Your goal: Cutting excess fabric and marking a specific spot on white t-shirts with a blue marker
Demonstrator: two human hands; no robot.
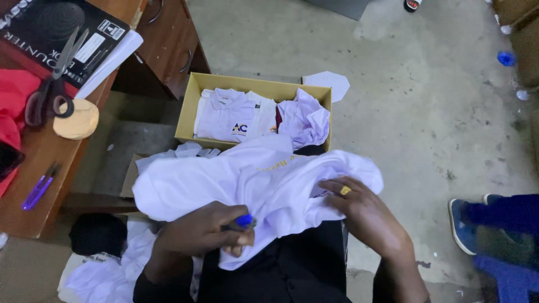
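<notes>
Looking down at a lap with a white shirt [252,185] bunched across it, dead centre. Left hand [205,231] at about 7 o'clock, fingers curled tight and pinching a small blue-handled tool [243,221] against the cloth. Can't tell what kind of tool, too little of it showing. Right hand [362,210] at 4 o'clock, fingers pressed together and tucked flat into the shirt's folds, gold ring [345,191] on one finger.

Up at 12 o'clock, just beyond the shirt, a yellow cardboard box [193,106] with more folded white shirts inside. Wooden desk [42,163] over at 9 to 10 o'clock, with scissors [53,78], a round tan disc [77,120] and a purple clipper [38,188] on it. More white cloth [106,269] heaped at 8 o'clock on the floor. Someone else's blue shoe [461,224] at 3 to 4 o'clock, well apart from both hands.
</notes>
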